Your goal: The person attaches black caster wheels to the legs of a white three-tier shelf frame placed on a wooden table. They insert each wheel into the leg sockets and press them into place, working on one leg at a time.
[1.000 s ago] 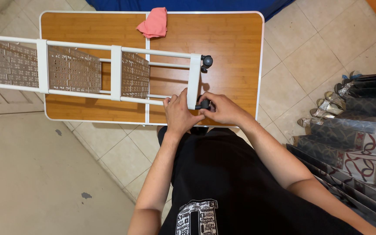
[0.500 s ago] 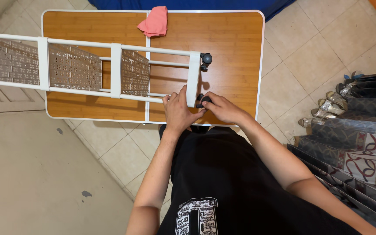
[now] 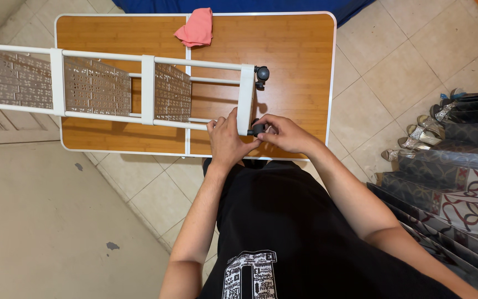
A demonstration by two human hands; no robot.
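White metal tubing forms a long rack lying on its side across the wooden surface, its perforated shelf panels at the left overhanging the tiled floor. Near the far edge of the surface lies a crumpled pink cloth. The left hand is wrapped around the rack's near rail, just beside the white end bar. A black caster wheel sits on the far corner of that bar. The right hand pinches a second black caster at the near corner, fingers closed on it. Patterned fabric lies on the floor at far right.
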